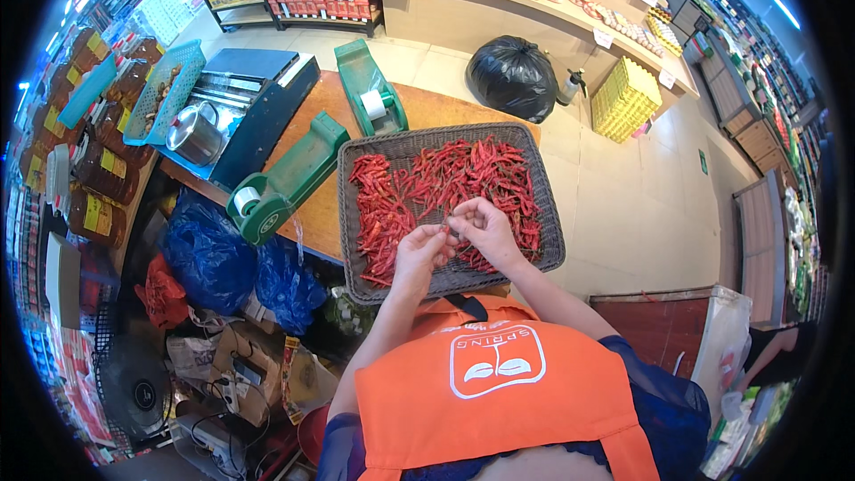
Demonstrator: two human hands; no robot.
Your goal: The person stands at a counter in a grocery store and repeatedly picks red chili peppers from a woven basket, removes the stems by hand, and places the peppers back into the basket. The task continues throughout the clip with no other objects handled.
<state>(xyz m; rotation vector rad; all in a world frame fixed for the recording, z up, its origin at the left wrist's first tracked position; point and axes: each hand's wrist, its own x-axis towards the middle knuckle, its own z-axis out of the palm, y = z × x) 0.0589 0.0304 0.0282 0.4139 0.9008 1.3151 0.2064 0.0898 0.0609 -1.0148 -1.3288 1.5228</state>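
A dark woven basket (551,217) in front of me holds two heaps of red chili peppers (384,214), with a gap between them. Over the near middle of the basket, my left hand (422,255) pinches a small red chili pepper (446,230) between thumb and fingertips. My right hand (486,230) meets it from the right, its thumb and index finger closed at the same pepper, near what looks like its dark stem end. The fingers partly hide the pepper. Both hands are just above the peppers.
The basket rests on a wooden table (314,140) beside two green tape dispensers (290,174). A metal mug (195,133) and a turquoise basket (163,93) stand left. Blue plastic bags (207,250) and a fan (137,381) are below left. A black garbage bag (514,79) lies beyond.
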